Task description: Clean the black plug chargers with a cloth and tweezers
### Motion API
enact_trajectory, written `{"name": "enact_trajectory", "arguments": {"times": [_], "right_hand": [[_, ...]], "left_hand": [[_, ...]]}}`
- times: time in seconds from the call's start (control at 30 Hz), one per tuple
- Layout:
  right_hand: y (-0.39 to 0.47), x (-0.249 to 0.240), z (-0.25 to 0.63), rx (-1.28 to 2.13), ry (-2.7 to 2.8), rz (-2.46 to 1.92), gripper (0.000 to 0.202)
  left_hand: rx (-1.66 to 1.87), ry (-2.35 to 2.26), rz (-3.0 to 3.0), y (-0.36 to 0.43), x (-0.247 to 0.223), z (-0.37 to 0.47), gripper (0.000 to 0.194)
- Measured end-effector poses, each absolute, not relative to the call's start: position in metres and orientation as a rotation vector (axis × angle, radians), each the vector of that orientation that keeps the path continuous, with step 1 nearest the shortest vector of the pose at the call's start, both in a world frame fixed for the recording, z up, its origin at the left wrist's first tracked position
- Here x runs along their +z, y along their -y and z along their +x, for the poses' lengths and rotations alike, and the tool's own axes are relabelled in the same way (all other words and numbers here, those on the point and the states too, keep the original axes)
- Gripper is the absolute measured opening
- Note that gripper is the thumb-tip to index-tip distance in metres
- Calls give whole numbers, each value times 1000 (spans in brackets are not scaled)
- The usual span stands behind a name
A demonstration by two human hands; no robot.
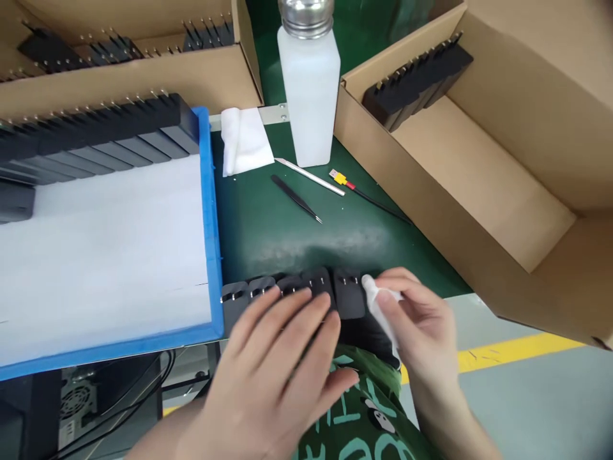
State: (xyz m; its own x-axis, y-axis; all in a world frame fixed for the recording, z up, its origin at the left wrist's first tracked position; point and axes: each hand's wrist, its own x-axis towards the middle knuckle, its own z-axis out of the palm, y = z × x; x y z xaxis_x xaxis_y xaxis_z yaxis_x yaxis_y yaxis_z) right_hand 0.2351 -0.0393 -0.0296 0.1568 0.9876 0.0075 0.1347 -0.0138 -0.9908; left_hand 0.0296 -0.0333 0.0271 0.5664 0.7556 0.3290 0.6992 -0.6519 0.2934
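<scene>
Pinched between the right hand's [426, 326] thumb and fingers is a white cloth [376, 300], bunched to a narrow tip, perhaps for finer control, just beside the end plug of a row of black plugs [349, 300]. That row lies along the bench's [253, 239] near edge, pins showing, presumably for easy reach. Above it the left hand [287, 358] is spread, gripping nothing, perhaps to steady the plugs; whether its fingertips press cannot be told. Farther in lie tweezers [297, 199], a slim white tool [311, 176] and a cable [373, 199], apparently kept out of the hands' way. Toward the far edge stands a white bottle [311, 96]; a blue-rimmed tray [213, 255] takes the left side, an open carton [407, 160] the right edge.
</scene>
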Motion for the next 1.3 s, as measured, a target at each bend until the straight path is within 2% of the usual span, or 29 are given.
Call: {"name": "enact_trajectory", "arguments": {"times": [0.07, 0.2, 0.3, 0.4, 0.53, 0.77, 1.0, 1.3], "right_hand": [[34, -29, 234, 1078, 1215, -1361, 10], [9, -16, 244, 893, 1376, -1325, 24], [-21, -6, 249, 845, 1841, -1113, 36], [-42, -3, 256, 860, 2240, -814, 38], [-53, 3, 270, 854, 2405, -701, 44], [-79, 14, 241, 1082, 2439, -629, 30], [-98, 26, 248, 1275, 2579, -556, 29], [-108, 49, 206, 993, 2458, -649, 26]], "left_hand": [[658, -1132, 2643, 43, 17, 34, 24], [764, -1097, 2664, 44, -8, 49, 33], [896, -1211, 2590, 41, -17, 55, 31], [927, -1241, 2561, 41, -18, 55, 32], [947, -1243, 2539, 43, -17, 54, 32], [1031, -1263, 2485, 42, -21, 56, 34], [1093, -1279, 2512, 42, -26, 60, 31], [1089, -1088, 2553, 46, -8, 15, 24]]}}
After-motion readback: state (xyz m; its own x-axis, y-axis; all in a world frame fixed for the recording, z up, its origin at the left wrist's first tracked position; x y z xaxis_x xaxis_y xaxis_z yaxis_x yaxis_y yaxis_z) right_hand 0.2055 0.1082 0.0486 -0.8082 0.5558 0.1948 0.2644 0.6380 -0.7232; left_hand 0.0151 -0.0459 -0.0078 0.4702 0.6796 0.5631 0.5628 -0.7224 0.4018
